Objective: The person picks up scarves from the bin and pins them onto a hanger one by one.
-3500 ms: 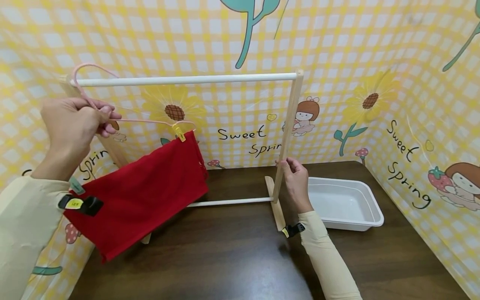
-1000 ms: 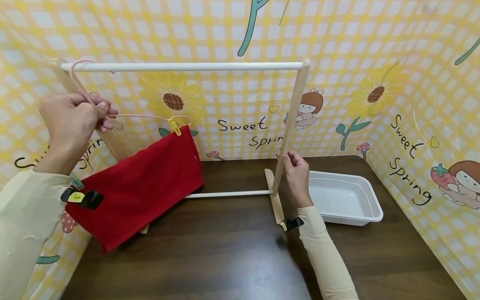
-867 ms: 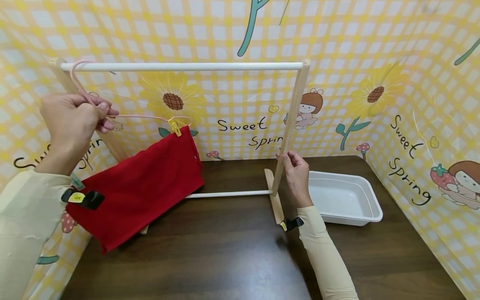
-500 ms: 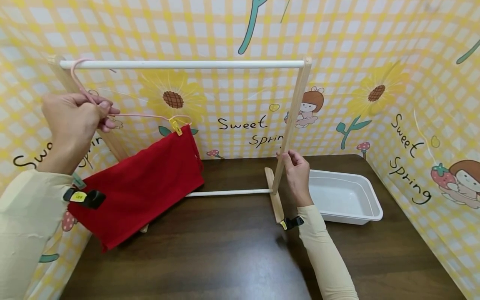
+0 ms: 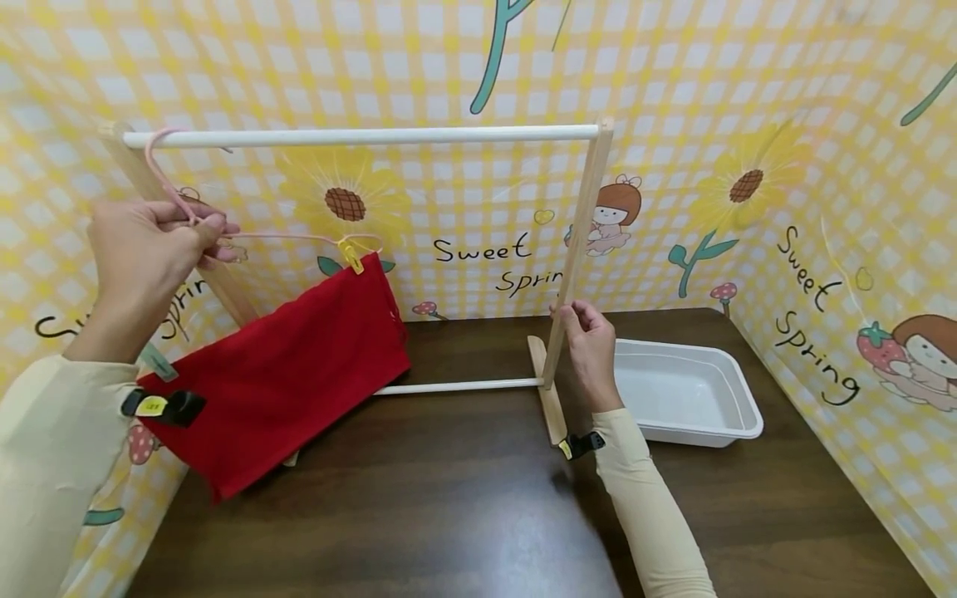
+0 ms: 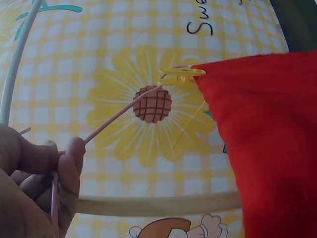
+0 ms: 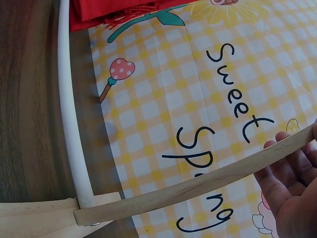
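My left hand pinches the neck of a pink clothes hanger at the left end of the rack. The hanger's hook passes over the white top rail. A red cloth hangs tilted from the hanger, its left end lower. A yellow clothespin clips its upper right corner, and a green clothespin its left one. My right hand holds the wooden right post of the rack low down, with fingers curled around it in the right wrist view.
A white plastic basin stands on the dark wooden table, right of the rack. The rack's lower rail runs near the tabletop behind the cloth. Patterned yellow checked fabric encloses the back and sides.
The hanger's hook has come down closer to the top rail since the earliest frame. My left fingers have shifted slightly on the neck just now. The right hand keeps its hold on the post.
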Available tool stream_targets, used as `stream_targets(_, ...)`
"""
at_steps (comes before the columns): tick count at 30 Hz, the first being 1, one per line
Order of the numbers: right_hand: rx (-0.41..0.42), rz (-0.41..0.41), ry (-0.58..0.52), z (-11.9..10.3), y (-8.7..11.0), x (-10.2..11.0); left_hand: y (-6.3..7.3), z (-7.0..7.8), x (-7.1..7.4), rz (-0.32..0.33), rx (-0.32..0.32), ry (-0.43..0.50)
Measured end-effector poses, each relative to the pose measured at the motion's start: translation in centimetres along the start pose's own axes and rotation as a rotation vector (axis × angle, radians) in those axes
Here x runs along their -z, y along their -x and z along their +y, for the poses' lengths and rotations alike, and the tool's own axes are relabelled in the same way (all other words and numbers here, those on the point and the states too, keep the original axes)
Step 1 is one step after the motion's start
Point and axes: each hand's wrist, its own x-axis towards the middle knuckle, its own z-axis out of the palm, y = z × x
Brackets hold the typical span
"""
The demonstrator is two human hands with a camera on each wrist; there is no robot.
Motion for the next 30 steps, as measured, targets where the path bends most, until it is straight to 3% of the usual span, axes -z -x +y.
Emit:
stream_targets(3, -0.001, -0.003, -0.002, 0.4, 0.1, -0.2, 0.3, -0.4, 0.6, 0.004, -0.018, -0.2)
stream_targets(6, 0.002, -0.007, -0.003, 0.7, 0.1, -0.3, 0.9, -0.8, 0.9, 0.016, -0.036, -0.246)
stream_targets(8, 0.004, -0.01, 0.001, 0.8, 0.1, -0.3, 1.3, -0.9, 0.9, 0.07, -0.054, -0.307)
stream_targets(12, 0.005, -0.015, 0.0, 0.9, -0.1, -0.3, 2.0, -0.9, 0.6, 0.212, -0.092, -0.316)
stream_targets(18, -0.009, -0.007, -0.001, 0.7, -0.5, 0.0, 3.3, -0.8, -0.3, 0.425, -0.274, -0.304)
stream_targets(21, -0.015, -0.008, 0.0, 0.6, -0.7, 0.3, 4.3, -0.9, -1.1, 0.491, -0.324, -0.284)
stream_targets(24, -0.027, -0.006, 0.001, 0.7, -0.7, 0.8, 5.3, -1.4, -2.4, 0.495, -0.335, -0.231)
stream_targets(30, -0.066, -0.055, 0.107, 0.4, -0.6, 1.2, 7.9, -3.3, -4.6, 0.409, -0.443, -0.211)
